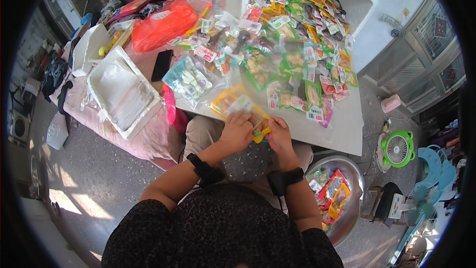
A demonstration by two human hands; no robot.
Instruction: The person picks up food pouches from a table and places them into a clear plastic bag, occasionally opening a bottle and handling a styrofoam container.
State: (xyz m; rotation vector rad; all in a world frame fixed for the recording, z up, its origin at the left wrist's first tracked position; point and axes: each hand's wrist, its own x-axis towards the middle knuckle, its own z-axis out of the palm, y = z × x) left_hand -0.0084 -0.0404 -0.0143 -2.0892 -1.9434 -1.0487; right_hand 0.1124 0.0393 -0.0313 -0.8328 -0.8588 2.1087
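Observation:
Just past the near edge of the white table (346, 130), both hands are on a clear plastic food pouch (223, 101) with yellow borders. My left hand (236, 131) lies across its middle, fingers bent over the film. The thumb and fingers of my right hand (279, 136) pinch a yellow edge at the right end. A small round green mark (257, 133) shows between the hands. What the pouch contains is partly covered by my fingers. Beyond it spreads a large heap of small sealed food packets (293, 59), many with green or yellow borders.
The heap runs back into a white foam box (362, 7). Left are a clear bag of white sachets (189, 80), a black phone (161, 66), a red plastic bag (163, 26), a foam tray (122, 93) and a jar (219, 0). A metal basin (353, 178) holding packets stands low right.

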